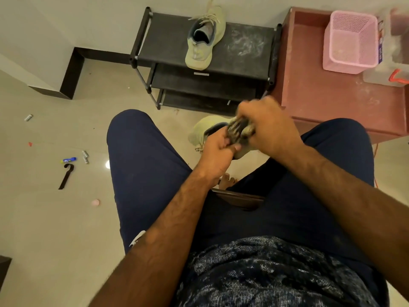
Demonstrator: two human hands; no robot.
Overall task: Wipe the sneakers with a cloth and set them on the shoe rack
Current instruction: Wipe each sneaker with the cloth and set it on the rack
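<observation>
The left hand (218, 157) grips a pale sneaker (204, 129); the right hand (271, 127), blurred, seems to clutch a dark cloth (238, 130) against it. A second sneaker (204, 41) sits atop the shoe rack (163, 43).

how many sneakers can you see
2. The first sneaker lies on the top shelf of the shoe rack. The second sneaker is between the knees, gripped by the left hand, partly hidden behind the right hand and its cloth.

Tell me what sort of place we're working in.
Probably a home, likely a room corner or entry: a black shoe rack stands against the wall with a sneaker on top, a pink basket sits on a reddish table, and small litter lies on the floor.
</observation>
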